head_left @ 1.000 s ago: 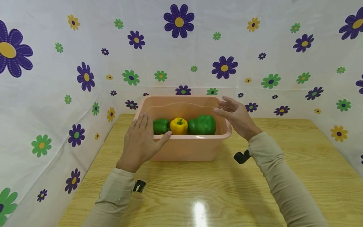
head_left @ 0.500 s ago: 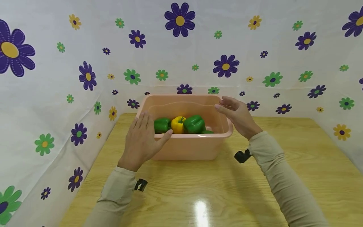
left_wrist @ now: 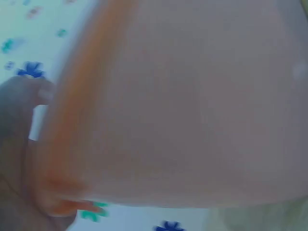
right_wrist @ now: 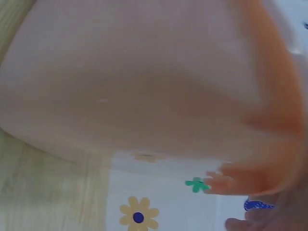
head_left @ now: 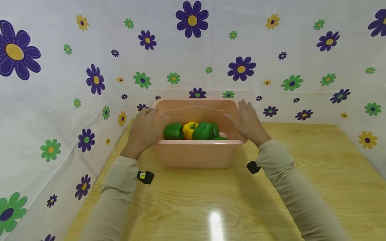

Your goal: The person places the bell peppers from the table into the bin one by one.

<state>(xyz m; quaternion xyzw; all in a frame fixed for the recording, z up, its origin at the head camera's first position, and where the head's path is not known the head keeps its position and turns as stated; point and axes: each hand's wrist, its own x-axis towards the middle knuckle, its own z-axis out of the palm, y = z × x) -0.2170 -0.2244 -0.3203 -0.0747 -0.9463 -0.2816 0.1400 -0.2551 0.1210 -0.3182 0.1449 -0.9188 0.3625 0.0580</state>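
Flanking the peach plastic tub [head_left: 197, 154] on the wooden tabletop [head_left: 271, 201], I've got my left hand [head_left: 144, 130] and right hand [head_left: 247, 122] at its short ends, fingers loosely spread, gripping nothing; the tub lies crosswise between them.

— What sort of place is this?
— A staged recording booth: flower-printed white cloth [head_left: 271, 50] walls off nine, twelve and three o'clock round a glossy wooden table [head_left: 316, 187].
— Not a home?
— No furnishings show.
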